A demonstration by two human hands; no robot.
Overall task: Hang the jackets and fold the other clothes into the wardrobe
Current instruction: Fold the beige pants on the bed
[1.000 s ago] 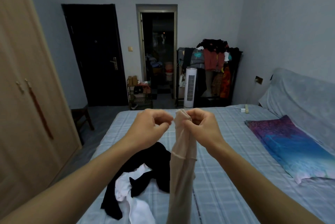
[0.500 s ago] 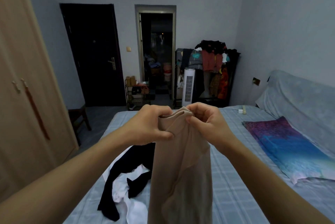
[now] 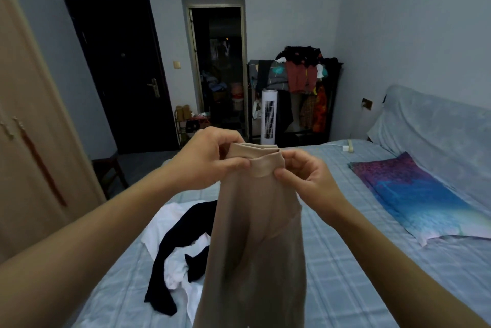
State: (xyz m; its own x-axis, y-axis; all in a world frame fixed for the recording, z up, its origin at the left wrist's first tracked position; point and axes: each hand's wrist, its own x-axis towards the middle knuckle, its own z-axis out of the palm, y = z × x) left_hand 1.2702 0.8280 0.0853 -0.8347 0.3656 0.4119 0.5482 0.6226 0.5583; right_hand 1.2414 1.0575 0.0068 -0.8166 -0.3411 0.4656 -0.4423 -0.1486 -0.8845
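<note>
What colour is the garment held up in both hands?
Beige, a sheer tan; the garment shows best in the head view, the only one.

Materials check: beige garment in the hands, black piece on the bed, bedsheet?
Beige tights: likely thin stretch nylon knit, semi-sheer, matte; the denser waistband is pinched by the left hand and right hand.
Black garment: looks like soft opaque knit, limp and crumpled; the fibre is unclear.
Bedsheet: probably woven cotton or a blend, matte, with a pale blue plaid print.
</note>
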